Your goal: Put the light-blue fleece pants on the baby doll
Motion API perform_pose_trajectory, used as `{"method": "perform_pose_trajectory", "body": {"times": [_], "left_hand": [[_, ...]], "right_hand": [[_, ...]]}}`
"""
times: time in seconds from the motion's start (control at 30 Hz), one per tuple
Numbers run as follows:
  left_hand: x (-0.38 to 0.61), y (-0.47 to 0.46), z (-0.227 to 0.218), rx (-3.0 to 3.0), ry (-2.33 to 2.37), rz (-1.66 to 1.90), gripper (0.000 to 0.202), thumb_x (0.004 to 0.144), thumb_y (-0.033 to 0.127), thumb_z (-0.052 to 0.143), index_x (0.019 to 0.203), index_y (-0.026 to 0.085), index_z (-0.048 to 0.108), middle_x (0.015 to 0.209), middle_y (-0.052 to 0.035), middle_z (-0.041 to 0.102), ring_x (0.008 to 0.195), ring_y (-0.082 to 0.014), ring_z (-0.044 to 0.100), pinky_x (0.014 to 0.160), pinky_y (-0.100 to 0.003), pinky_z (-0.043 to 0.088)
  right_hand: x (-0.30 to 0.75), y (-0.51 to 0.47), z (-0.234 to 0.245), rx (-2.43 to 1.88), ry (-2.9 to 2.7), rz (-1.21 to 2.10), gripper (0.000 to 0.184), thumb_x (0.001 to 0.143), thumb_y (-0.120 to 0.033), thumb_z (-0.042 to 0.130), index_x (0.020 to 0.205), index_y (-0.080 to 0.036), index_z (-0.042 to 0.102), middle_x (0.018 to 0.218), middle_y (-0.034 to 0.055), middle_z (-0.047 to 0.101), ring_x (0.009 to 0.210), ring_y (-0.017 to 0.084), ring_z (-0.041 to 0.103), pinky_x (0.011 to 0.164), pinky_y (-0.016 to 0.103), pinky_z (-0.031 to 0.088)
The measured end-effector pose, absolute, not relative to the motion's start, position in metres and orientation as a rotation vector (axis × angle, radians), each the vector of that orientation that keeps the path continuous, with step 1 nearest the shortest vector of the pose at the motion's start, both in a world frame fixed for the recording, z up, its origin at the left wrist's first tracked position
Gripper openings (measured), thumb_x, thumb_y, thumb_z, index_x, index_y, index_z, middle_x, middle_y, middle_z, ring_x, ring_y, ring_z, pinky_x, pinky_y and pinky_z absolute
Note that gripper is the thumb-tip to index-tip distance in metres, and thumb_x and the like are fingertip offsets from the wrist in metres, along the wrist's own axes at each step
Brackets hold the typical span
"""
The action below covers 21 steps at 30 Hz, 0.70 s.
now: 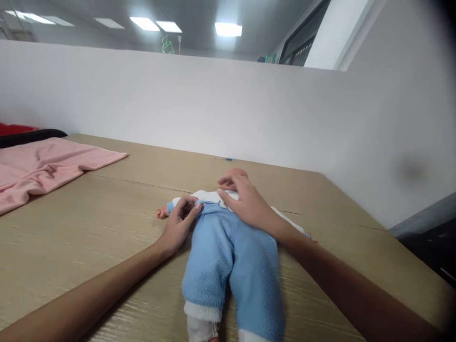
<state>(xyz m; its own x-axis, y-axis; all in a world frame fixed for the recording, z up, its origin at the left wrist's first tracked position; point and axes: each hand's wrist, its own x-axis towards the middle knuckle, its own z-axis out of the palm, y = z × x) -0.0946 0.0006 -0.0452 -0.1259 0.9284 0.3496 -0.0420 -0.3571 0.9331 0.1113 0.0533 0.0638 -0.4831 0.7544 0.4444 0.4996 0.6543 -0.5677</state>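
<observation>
A doll (228,256) in light blue fleece trousers and a white top lies on the wooden table (107,223), legs toward me. My left hand (181,225) curls at the doll's left side, fingertips pinching the waistband of the trousers (231,266). My right hand (245,202) rests over the doll's chest, fingers bent and pressing on the white top (208,195). The doll's small hand (162,213) sticks out beside my left hand. The doll's head is hidden behind my right hand.
A pink cloth (42,166) lies spread at the table's far left, with a dark object (32,137) behind it. A white partition wall (213,104) runs along the table's far edge. The table's right edge (409,251) drops off beside a dark area.
</observation>
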Motion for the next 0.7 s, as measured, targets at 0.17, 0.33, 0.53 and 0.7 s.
{"method": "perform_pose_trajectory", "body": {"times": [0.17,0.33,0.53,0.7], "left_hand": [[-0.096,-0.001,-0.05,1.427,1.071,1.6,0.026,0.105,0.05,0.071,0.106,0.024,0.066,0.097,0.0003,0.059,0.091,-0.0168,0.053,0.084,-0.03,0.04],[-0.097,0.001,-0.051,1.463,1.036,1.627,0.021,0.105,0.045,0.072,0.108,0.024,0.07,0.1,-0.0005,0.061,0.096,-0.0172,0.055,0.089,-0.031,0.041],[-0.1,-0.001,-0.051,1.597,1.131,1.727,0.014,0.106,0.039,0.073,0.109,0.026,0.072,0.094,0.0005,0.054,0.087,-0.0169,0.049,0.082,-0.032,0.04],[-0.102,-0.013,-0.049,1.957,1.239,1.807,0.006,0.104,0.031,0.074,0.107,0.029,0.078,0.092,-0.0021,0.056,0.087,-0.0197,0.051,0.079,-0.033,0.043]], "right_hand": [[0.048,0.112,0.075,-0.916,-2.899,0.498,0.04,0.094,-0.007,0.071,0.131,-0.022,0.069,0.137,0.0122,0.077,0.12,0.028,0.073,0.099,0.04,0.058],[0.023,0.136,0.057,-0.758,-3.103,0.547,0.045,0.078,0.009,0.07,0.109,-0.023,0.077,0.116,0.0061,0.083,0.103,0.027,0.076,0.079,0.031,0.053],[0.042,0.133,0.057,-0.666,-2.943,0.592,0.024,0.1,-0.017,0.067,0.124,-0.02,0.067,0.128,0.0104,0.077,0.114,0.026,0.072,0.096,0.036,0.053],[0.069,0.132,0.048,-0.682,-2.434,1.053,0.026,0.091,-0.014,0.064,0.115,-0.023,0.064,0.118,0.0041,0.074,0.108,0.022,0.069,0.097,0.034,0.053]]}}
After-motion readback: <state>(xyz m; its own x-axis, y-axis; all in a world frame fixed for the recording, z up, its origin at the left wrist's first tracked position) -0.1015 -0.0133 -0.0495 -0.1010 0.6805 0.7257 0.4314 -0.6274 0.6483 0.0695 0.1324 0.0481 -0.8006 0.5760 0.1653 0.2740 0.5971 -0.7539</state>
